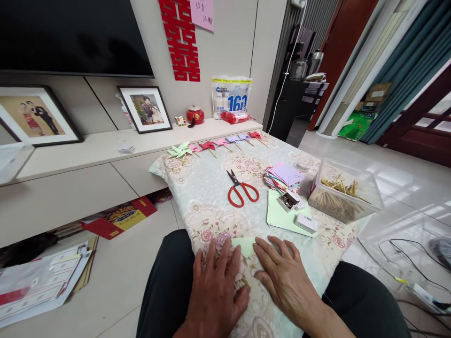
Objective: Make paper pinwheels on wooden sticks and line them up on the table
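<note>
One scissors (242, 188) beyond green paper (245, 245)

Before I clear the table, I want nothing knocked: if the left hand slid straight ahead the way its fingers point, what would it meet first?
The left hand points up the cloth. Beyond the green paper under its fingertips, the red scissors probably come first, though they may lie slightly right of its line.

A dark television screen (70, 35) is hanging on the pale panelled wall (232, 42), beside a red paper cutout (181, 40). Two framed photographs (146, 109) are leaning on a long low cabinet (88, 173), near its back edge. Glossy floor tiles (387, 169) are reflecting daylight at the right, where teal curtains (412, 70) are hanging. Papers (38, 281) are lying on the floor at the left.
</note>
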Motion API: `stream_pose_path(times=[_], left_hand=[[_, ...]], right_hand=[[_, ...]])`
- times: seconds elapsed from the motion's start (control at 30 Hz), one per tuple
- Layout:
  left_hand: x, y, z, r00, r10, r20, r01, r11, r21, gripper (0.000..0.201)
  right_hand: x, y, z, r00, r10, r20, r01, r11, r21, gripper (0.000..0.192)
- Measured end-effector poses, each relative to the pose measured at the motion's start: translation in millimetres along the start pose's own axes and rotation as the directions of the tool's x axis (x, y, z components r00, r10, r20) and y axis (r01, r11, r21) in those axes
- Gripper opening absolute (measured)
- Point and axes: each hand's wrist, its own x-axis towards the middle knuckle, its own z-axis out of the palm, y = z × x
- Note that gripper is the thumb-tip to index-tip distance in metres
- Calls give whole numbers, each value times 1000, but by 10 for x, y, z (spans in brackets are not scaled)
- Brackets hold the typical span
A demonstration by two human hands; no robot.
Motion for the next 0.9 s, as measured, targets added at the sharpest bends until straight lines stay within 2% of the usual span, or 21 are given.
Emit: stream_pose_path(times=[0.13, 0.37, 0.53, 0.63, 0.77, 0.9], left_hand=[[1, -10, -16, 998, 54, 24, -55, 998, 43, 68], [-31, -72, 16, 997, 79, 16, -79, 997, -1, 57], [-65, -113, 8, 990, 127, 64, -127, 992, 0, 70], [-79, -105, 19, 989, 126, 73, -127, 992, 1, 71], [-106, -69, 62, 992, 107, 63, -109, 994, 16, 73], [-145, -49, 75, 994, 108, 29, -108, 994, 26, 72]], right_hand=[[2, -17, -16, 1000, -8, 28, 8, 1000, 2, 53], [3, -11, -55, 998, -11, 66, 11, 1000, 2, 48], [35, -28, -96, 998, 9, 69, -12, 999, 42, 44], [100, -17, -177, 998, 23, 54, -29, 994, 110, 39], [299, 52, -278, 997, 82, 4, -80, 955, 287, 31], [500, 96, -204, 984, 177, -36, -143, 884, 445, 20]])
